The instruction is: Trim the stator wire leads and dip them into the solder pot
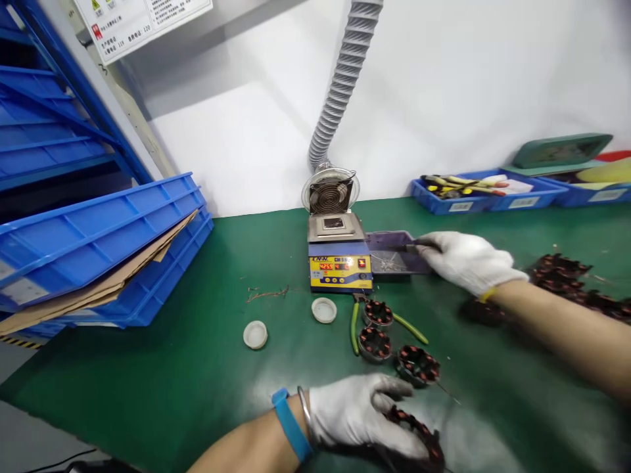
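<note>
My left hand (365,414), in a white glove, is curled around a motor stator (419,430) with a black frame and copper coils, low in the view. More stators (375,343) lie just beyond it, beside green-handled pliers (355,328). My right hand (463,259), also gloved, is closed on a thin dark tool (409,248) whose kind I cannot make out. The tool reaches over a purple-grey tray (417,263) with small bright scraps in it. Left of the tray stands a solder pot (340,263) with a lit red display.
Two small white dishes (324,310) and wire scraps (269,293) lie on the green table (207,368). Further stators (562,276) are piled at the right. Blue bins with tools (458,194) line the wall. Blue crates (108,236) stand left. An exhaust hose (345,72) hangs behind the pot.
</note>
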A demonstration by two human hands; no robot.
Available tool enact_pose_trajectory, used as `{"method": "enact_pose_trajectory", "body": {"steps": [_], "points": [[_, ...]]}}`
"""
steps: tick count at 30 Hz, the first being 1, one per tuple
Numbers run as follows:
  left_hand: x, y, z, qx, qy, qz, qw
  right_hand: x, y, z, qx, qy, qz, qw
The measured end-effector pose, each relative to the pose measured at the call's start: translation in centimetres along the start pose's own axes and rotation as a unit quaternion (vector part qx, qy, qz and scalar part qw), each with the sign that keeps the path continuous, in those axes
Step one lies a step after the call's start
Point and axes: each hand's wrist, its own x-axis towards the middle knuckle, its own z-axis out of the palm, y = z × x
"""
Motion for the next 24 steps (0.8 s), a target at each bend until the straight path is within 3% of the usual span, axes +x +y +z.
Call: {"method": "enact_pose_trajectory", "body": {"steps": [7,11,16,20,24], "points": [[-0.3,0.1,0.2,-0.010,0.014,0.010,1.000,-1.4,-1.6,-0.3,0.000,0.042,-0.054,0.998],[-1.0,0.8,0.6,-0.042,0.041,0.029,0.998,-1.9,-3.6,1.4,0.016,0.039,-0.168,0.985],[-2.2,1.6,0.8,-0.087,0.079,0.089,0.989,-2.3,-6.3,3.4,-0.050,0.012,-0.311,0.949],[-2.7,1.9,1.3,-0.141,0.105,0.159,0.971,-1.7,-7.3,3.9,-0.069,-0.004,-0.336,0.940],[-3.5,2.4,2.0,-0.218,0.134,0.228,0.939,-2.6,-6.2,3.6,-0.026,-0.015,-0.318,0.948]]}}
